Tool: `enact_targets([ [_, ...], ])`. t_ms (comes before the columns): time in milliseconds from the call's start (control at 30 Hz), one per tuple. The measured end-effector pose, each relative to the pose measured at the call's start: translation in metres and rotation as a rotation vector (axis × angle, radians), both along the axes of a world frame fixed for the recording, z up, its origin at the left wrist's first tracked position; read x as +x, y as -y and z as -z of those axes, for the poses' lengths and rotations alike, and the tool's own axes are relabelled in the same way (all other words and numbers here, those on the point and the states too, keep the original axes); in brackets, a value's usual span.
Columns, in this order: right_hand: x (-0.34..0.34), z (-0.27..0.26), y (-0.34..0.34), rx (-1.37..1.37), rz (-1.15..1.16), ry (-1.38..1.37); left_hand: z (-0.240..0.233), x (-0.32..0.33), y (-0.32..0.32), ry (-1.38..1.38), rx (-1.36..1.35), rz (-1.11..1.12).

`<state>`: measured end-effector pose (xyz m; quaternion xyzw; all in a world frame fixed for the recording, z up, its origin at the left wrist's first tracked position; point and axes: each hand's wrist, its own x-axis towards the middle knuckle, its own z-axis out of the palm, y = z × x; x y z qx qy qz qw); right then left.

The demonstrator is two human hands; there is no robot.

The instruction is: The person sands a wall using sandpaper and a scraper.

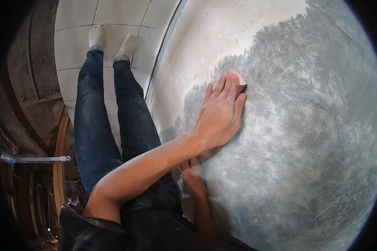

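My left hand [218,111] lies flat against a wall [289,150], fingers extended, back of the hand towards me. Under its fingers is a folded piece of sandpaper [239,82]; a pale corner and a brown side show by the fingertips. Grey, patchy coating covers much of the wall, with a ragged border against a whiter area [207,47]. Lower down, close to the wall, is my right hand [192,177]. The left forearm crosses in front of its fingertips, so whether it holds anything is unclear. Pale dust marks the left forearm.
My legs in dark jeans [95,119] and sock-covered feet [97,36] are over a white tiled floor [119,12]. A dark blue-grey strip [163,51] runs between floor and wall. Wooden beams [60,157] and a pale tube-like rod [39,159] are at the left.
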<state>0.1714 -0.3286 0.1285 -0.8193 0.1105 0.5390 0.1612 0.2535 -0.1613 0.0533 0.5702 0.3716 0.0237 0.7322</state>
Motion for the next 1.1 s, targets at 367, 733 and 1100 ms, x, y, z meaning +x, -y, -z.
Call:
enact_targets([
  [367, 0.000, 0.006, 0.009, 0.039, 0.148, -0.071, 0.029, -0.001, 0.006, -0.065, -0.031, -0.033],
  [733, -0.003, 0.003, -0.007, -0.004, 0.193, -0.066, 0.061, -0.013, 0.010, -0.212, -0.101, 0.115],
  [1100, 0.000, 0.003, -0.012, 0.023, 0.208, -0.080, 0.072, -0.014, 0.011, -0.260, 0.001, 0.190],
])
